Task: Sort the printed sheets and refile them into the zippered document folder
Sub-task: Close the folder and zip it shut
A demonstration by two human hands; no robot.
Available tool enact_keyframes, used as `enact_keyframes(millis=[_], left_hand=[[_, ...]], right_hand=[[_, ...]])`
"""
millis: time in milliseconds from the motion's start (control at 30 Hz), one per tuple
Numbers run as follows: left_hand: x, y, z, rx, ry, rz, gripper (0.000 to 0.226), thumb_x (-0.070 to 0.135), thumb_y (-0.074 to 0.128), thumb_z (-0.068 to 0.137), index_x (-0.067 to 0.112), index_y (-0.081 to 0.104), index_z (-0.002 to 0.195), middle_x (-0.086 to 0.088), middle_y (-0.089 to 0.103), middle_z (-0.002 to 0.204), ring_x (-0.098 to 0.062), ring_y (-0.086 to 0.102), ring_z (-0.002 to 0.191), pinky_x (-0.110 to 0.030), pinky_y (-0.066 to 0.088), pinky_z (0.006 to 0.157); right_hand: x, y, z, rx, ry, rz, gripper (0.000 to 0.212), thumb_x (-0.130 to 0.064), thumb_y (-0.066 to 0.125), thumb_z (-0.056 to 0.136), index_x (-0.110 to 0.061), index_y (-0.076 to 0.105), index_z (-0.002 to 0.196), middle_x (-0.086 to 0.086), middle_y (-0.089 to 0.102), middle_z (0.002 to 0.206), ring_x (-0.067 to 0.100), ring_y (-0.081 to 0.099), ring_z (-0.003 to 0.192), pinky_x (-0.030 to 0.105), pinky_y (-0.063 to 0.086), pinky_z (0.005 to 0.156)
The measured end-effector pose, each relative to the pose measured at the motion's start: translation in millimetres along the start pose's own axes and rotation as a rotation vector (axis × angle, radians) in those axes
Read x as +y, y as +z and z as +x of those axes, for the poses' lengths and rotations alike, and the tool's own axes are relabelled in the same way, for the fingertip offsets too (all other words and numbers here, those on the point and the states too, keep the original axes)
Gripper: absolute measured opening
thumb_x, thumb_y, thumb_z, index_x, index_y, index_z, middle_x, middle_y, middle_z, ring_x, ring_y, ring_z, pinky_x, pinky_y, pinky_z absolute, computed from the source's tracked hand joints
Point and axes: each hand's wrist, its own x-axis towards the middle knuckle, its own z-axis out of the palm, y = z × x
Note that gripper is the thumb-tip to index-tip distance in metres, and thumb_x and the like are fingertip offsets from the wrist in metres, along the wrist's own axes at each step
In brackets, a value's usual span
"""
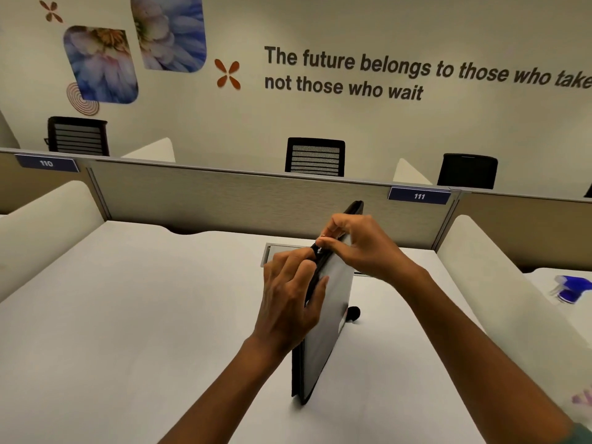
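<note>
Fingers of right hand pinching small metal zipper pull at top edge of flat black zippered document folder — folder standing upright on its lower edge, mid white tabletop. Left hand wrapped round upper left edge, thumb pressed on grey face. Beyond, grey cubicle partition with blue "111" label; blue spray bottle far right — blurred.

Bright, even indoor light, soft shadows; wide-angle bending at edges, where detail perhaps blurs slightly.
</note>
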Motion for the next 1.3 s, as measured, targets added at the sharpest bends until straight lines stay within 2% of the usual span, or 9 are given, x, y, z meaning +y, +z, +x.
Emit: enact_keyframes(millis=[100, 300, 567, 700, 867, 933, 1067, 1200, 1300], left_hand=[[3.1, 5.7, 0.5, 0.002, 0.027, 0.010, 0.016, 0.024, 0.063, 0.094, 0.016, 0.057, 0.105, -0.005, 0.059, 0.120, -0.024, 0.052, 0.109, -0.039, 0.042, 0.087], [11.9, 7.5, -2.7, 0.050, 0.055, 0.030, 0.016, 0.015, 0.063, 0.091, 0.020, 0.048, 0.094, -0.004, 0.058, 0.116, -0.025, 0.051, 0.105, -0.041, 0.037, 0.084], [22.5, 11.4, -5.0, 0.048, 0.068, -0.010, 0.016, 0.013, 0.063, 0.091, 0.020, 0.048, 0.090, -0.004, 0.057, 0.116, -0.025, 0.051, 0.105, -0.041, 0.036, 0.086], [20.7, 16.5, -3.5, 0.037, 0.075, -0.027, 0.015, 0.014, 0.063, 0.091, 0.019, 0.049, 0.092, -0.003, 0.057, 0.116, -0.025, 0.051, 0.106, -0.042, 0.037, 0.085], [17.2, 19.8, 1.0, 0.006, 0.083, -0.151, 0.010, 0.011, 0.061, 0.092, 0.013, 0.051, 0.091, -0.007, 0.056, 0.112, -0.026, 0.052, 0.101, -0.042, 0.044, 0.082], [16.2, 17.6, 2.8, -0.010, 0.087, -0.205, 0.011, 0.010, 0.061, 0.092, 0.012, 0.050, 0.093, -0.007, 0.055, 0.111, -0.025, 0.052, 0.101, -0.041, 0.046, 0.082], [12.5, 10.6, 1.2, -0.032, 0.020, -0.320, 0.014, 0.019, 0.059, 0.094, 0.015, 0.046, 0.099, -0.005, 0.055, 0.127, -0.022, 0.053, 0.116, -0.040, 0.048, 0.091], [10.8, 4.9, -5.9, -0.104, -0.039, -0.505, 0.033, 0.032, 0.058, 0.094, 0.015, 0.047, 0.121, -0.007, 0.043, 0.151, -0.022, 0.046, 0.135, -0.041, 0.046, 0.104], [11.6, 1.8, -11.6, -0.128, -0.197, -0.669, 0.063, 0.048, 0.052, 0.096, 0.013, 0.037, 0.146, 0.002, 0.046, 0.151, -0.016, 0.051, 0.132, -0.039, 0.051, 0.100]], right_hand=[[-6.7, 5.3, -5.9, -0.029, 0.002, -0.035, 0.006, -0.019, 0.067, 0.092, -0.022, 0.061, 0.092, -0.005, 0.067, 0.088, 0.007, 0.064, 0.081, 0.023, 0.056, 0.074], [29.8, -2.8, 3.3, 0.237, 0.110, -0.229, 0.011, -0.018, 0.065, 0.093, -0.009, 0.059, 0.090, 0.002, 0.062, 0.086, 0.019, 0.058, 0.078, 0.042, 0.053, 0.072], [89.2, -36.7, 19.8, 0.361, 0.271, -0.308, 0.011, -0.012, 0.067, 0.091, -0.003, 0.062, 0.087, 0.012, 0.062, 0.091, 0.024, 0.057, 0.083, 0.043, 0.051, 0.079], [113.6, -48.1, 22.5, 0.469, 0.419, -0.238, 0.012, -0.020, 0.072, 0.088, -0.009, 0.066, 0.087, 0.012, 0.057, 0.105, 0.021, 0.056, 0.092, 0.030, 0.043, 0.083], [120.4, -33.3, 17.7, 0.601, 0.530, -0.048, 0.015, -0.030, 0.066, 0.093, -0.015, 0.064, 0.090, 0.006, 0.068, 0.097, 0.020, 0.065, 0.085, 0.033, 0.052, 0.078], [117.4, -21.9, 10.2, 0.665, 0.554, 0.079, 0.018, -0.037, 0.061, 0.095, -0.019, 0.063, 0.093, 0.002, 0.069, 0.094, 0.021, 0.067, 0.086, 0.042, 0.057, 0.081], [100.9, 17.4, -13.8, 0.552, 0.570, 0.300, 0.036, -0.050, 0.052, 0.097, -0.022, 0.059, 0.118, 0.003, 0.067, 0.107, 0.020, 0.066, 0.095, 0.050, 0.056, 0.087], [61.6, 66.1, -60.9, 0.361, 0.427, 0.417, 0.082, -0.085, 0.043, 0.077, -0.037, 0.037, 0.143, -0.002, 0.048, 0.137, 0.005, 0.055, 0.115, 0.027, 0.051, 0.091], [39.3, 105.4, -98.2, 0.277, 0.337, 0.455, 0.091, -0.086, 0.049, 0.071, -0.047, 0.021, 0.148, -0.021, 0.028, 0.150, -0.006, 0.039, 0.133, 0.025, 0.041, 0.102]])
